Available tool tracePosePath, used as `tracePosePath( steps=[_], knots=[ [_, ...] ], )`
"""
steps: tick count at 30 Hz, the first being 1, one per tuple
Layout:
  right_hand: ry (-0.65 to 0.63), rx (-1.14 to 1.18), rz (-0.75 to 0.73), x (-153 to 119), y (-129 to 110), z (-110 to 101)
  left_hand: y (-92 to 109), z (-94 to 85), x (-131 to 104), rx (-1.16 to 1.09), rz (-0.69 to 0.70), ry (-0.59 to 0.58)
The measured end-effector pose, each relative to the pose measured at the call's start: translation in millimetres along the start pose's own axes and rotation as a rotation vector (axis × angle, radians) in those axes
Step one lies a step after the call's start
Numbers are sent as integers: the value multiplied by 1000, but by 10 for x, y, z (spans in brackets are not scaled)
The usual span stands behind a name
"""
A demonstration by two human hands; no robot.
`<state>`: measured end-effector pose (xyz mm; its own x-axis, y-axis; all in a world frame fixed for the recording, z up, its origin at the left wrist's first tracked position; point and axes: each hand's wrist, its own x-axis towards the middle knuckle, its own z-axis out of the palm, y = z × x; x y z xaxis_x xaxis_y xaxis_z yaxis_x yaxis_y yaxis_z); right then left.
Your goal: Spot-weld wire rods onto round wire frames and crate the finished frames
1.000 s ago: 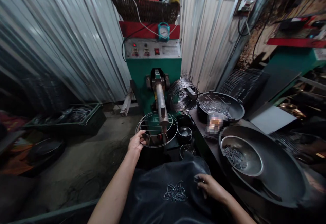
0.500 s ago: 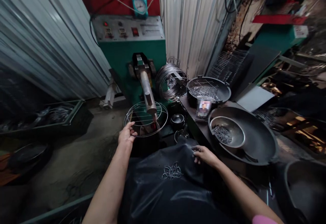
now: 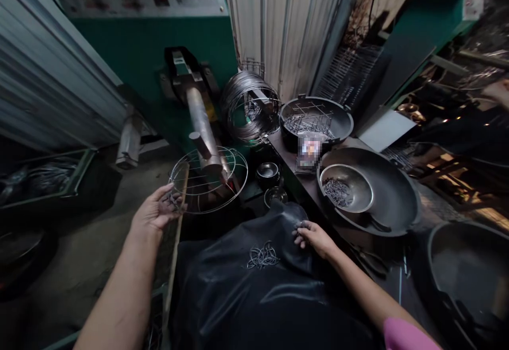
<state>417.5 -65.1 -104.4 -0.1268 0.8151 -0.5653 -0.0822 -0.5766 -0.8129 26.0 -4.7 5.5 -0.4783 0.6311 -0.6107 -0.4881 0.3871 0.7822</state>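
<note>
A round wire rack (image 3: 195,211) with parallel cross wires sits around the lower end of a metal electrode arm (image 3: 202,122) on a green machine. My left hand (image 3: 157,209) is closed at the rack's left rim, thumb and fingers around the wire. Over my lap lies a black apron (image 3: 222,286), and a small heap of curved wire pieces (image 3: 263,255) rests on it. My right hand (image 3: 312,237) is above the apron's right side, fingertips pinched together; what they hold, if anything, is too small to make out.
A wire coil (image 3: 250,107) hangs beside the machine. To the right stand a pan of wire parts (image 3: 345,122), a large black pan (image 3: 392,196) and, inside it, a steel bowl (image 3: 366,191) of small pieces. Pliers (image 3: 371,261) lie nearby. Another person's arm (image 3: 497,93) shows far right.
The view has tilted down and closer to the machine. My left hand has shifted along the rack to its left side, its fingers bunched more. My right hand remains pinched above the apron.
</note>
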Motion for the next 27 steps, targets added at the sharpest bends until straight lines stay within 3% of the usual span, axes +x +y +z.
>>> tracePosePath(
  steps=[4,8,13,16,18,22,27],
  knots=[
    [89,128,-37,21,49,38,-32,53,-32,38,-22,-54],
    [81,124,-94,41,23,40,-100,61,-22,40,-1,-30],
    [126,-236,-264,45,186,12,-141,66,-34,-22,8,-48],
    [41,-481,-309,75,282,7,-156,85,-46,-43,13,-45],
    [-14,-510,-284,109,280,19,-166,99,-44,-49,-2,-29],
    [-40,-356,-140,157,205,72,-186,131,-35,-69,-74,11],
    [-64,-333,-136,136,238,138,-254,156,-56,-186,-33,99]
  ],
)
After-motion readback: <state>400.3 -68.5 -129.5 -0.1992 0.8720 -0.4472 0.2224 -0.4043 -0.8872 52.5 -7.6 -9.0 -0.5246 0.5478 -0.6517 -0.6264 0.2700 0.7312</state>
